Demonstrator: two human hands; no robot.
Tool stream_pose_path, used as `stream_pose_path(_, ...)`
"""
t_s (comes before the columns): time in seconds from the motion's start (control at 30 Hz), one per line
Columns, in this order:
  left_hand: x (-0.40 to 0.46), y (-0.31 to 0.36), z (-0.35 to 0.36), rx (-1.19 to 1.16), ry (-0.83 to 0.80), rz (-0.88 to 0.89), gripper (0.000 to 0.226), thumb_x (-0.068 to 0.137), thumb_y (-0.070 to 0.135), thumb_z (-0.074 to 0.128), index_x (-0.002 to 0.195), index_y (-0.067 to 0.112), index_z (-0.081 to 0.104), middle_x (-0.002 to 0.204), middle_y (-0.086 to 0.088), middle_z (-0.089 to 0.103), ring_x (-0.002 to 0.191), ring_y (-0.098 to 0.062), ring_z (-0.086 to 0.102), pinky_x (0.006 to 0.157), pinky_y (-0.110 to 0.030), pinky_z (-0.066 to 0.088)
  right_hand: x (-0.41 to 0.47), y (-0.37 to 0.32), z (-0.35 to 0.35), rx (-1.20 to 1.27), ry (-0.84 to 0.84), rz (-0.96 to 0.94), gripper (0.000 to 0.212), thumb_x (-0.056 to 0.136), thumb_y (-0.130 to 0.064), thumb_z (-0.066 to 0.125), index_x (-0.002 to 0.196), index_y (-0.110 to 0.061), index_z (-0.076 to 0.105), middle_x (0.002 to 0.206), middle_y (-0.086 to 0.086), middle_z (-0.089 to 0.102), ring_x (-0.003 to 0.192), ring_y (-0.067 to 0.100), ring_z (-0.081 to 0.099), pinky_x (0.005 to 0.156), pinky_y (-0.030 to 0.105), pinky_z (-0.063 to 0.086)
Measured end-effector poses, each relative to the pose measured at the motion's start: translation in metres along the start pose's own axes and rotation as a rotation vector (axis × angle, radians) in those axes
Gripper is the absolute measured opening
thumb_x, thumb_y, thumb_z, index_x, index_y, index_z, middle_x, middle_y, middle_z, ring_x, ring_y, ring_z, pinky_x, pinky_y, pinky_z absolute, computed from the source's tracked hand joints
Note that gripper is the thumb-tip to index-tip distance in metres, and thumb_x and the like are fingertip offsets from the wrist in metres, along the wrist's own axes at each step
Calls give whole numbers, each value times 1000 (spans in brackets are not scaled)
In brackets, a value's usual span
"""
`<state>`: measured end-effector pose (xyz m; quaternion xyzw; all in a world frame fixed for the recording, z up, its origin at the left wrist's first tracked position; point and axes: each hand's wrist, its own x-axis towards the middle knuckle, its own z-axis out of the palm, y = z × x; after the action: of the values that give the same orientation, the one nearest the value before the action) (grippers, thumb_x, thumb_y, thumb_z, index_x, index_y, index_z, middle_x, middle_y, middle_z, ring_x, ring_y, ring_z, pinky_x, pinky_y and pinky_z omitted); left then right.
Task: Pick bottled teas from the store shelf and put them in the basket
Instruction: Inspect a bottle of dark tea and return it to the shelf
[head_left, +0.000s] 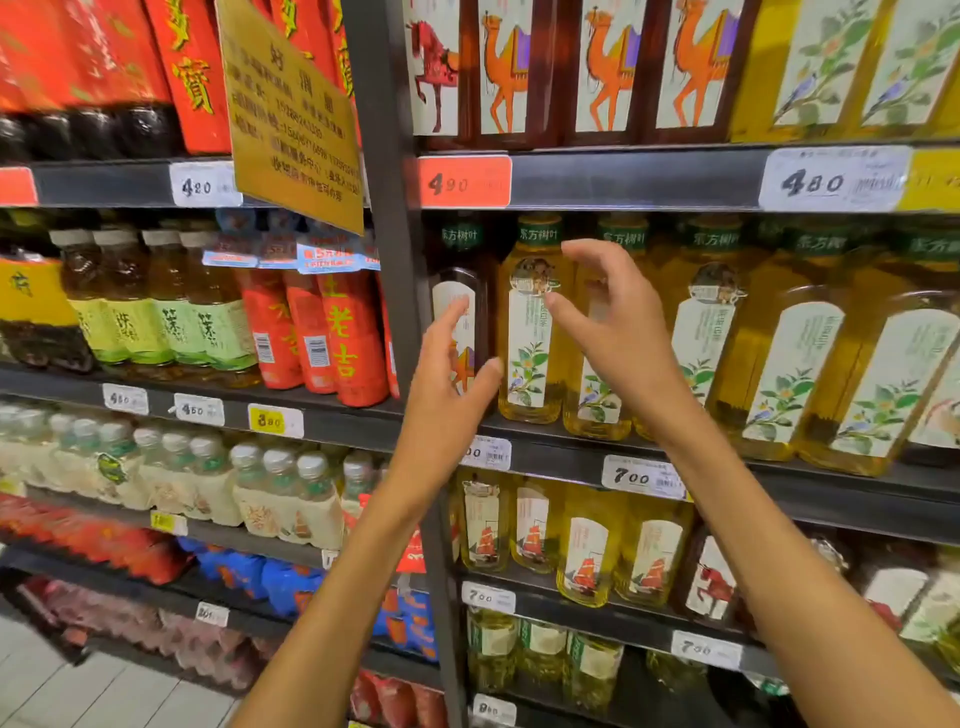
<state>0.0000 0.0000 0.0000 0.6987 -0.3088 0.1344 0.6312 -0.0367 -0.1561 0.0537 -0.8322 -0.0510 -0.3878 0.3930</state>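
Store shelf (623, 470), middle tier, right of a dark upright post (387, 218). Left hand (447, 395) raised, fingers spread and relaxed, gripping nothing, just in front of a dark tea bottle (460, 312). Next right, a golden tea bottle (530, 332): green cap, tall white label with leaves and a small bird, upright on the shelf, standing between both hands. Right hand (613, 317) beside its neck, fingers loosely curved, thumb near the label; contact unclear. More golden bottles (789, 364) further right.
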Motion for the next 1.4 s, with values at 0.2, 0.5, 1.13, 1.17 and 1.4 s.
stream_pose_path(0.2,3,-17,33,208,22,-92,92,91,8,60,150,19,-10,158,3,-17,136,5,-13,117,-26,4,47,-8,55,-449,-45,-153,37,96,-37,51,123,-12,52,111,6,62,105,25,53,84,32,36)
stream_pose_path(0.5,10,-47,54,212,150,-331,100,86,9,65,149,9,-13,159,-8,-5,144,-16,-3,116,-31,5,78,4,97,-463,27,-57,46,100,-44,39,59,-24,33,55,-8,37,55,15,48,55,27,32)
stream_pose_path(1.13,-30,-57,90,359,201,-140,102,88,10,61,146,21,-23,141,16,-50,137,-3,-35,114,-23,-4,71,-3,94,-237,108,-72,40,89,-56,54,82,-17,46,76,-5,54,73,14,59,69,34,50)
stream_pose_path(1.17,-32,-56,91,341,217,-132,100,88,9,61,147,22,-19,144,17,-45,138,-1,-31,113,-21,-1,72,-5,94,-252,103,-67,41,89,-57,54,82,-16,47,77,-4,55,74,15,61,70,36,51)
stream_pose_path(1.4,-34,-53,70,283,459,-144,77,87,10,65,147,22,18,138,14,18,132,7,13,110,-25,23,74,-10,85,-131,41,-65,30,93,-42,56,84,-13,52,74,-8,52,68,10,53,62,23,41)
